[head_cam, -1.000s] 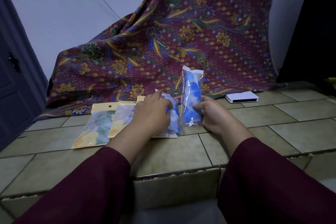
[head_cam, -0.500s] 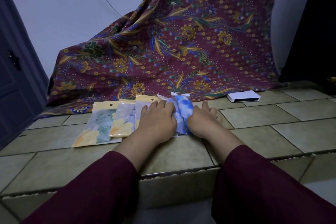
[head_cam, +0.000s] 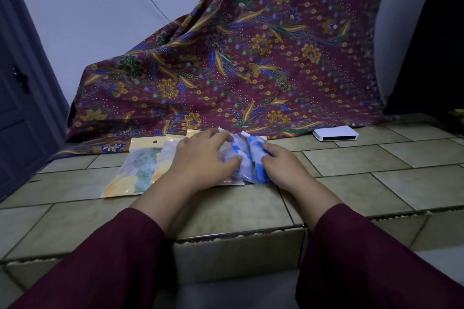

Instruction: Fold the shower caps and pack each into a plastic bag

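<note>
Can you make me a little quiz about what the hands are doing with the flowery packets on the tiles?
1. True or false: the white box lies left of both hands.
2. Which hand rests on the blue-flowered packets nearer the yellow packets: A the left hand, B the right hand?
3. Fill in: behind the packets hangs a maroon ____ cloth.

Key: 1 false, it lies to their right. 2 A. 3 flowered.
</note>
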